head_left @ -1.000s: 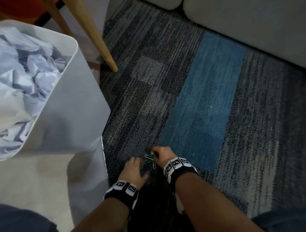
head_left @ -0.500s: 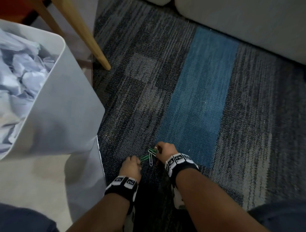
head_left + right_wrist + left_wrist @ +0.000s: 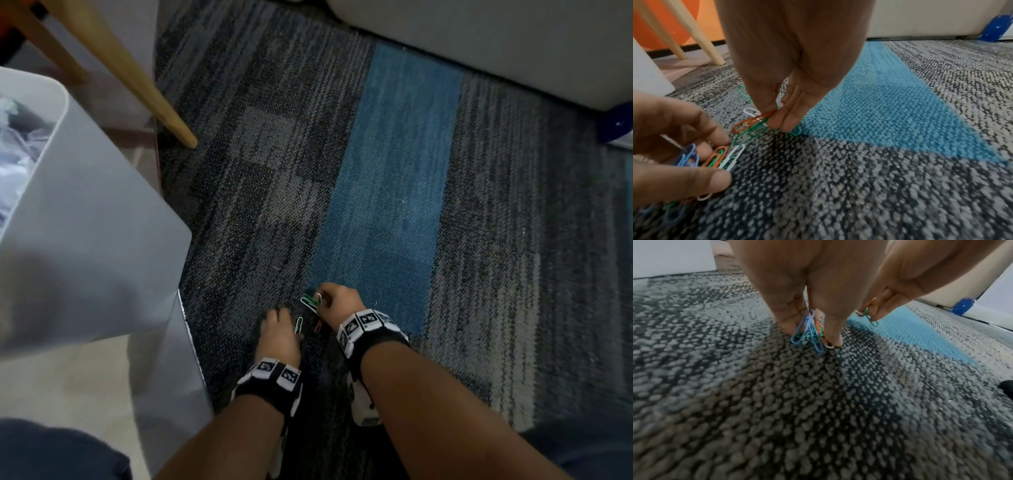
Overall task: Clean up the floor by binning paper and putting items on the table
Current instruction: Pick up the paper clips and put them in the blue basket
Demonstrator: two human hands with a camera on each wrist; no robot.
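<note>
No readable text, label, brand, number or sign appears in any view. The wristbands (image 3: 368,325) carry black-and-white square marker patterns; these contain no letters or digits. The bin (image 3: 85,240), carpet (image 3: 479,240) and paper clips (image 3: 748,126) bear no print.

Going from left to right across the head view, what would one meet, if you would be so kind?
White bin → wooden chair leg → left hand → right hand holding paper clips → blue carpet stripe → blue object.

Coloured paper clips (image 3: 748,128) bunched on carpet (image 3: 859,186)
</note>
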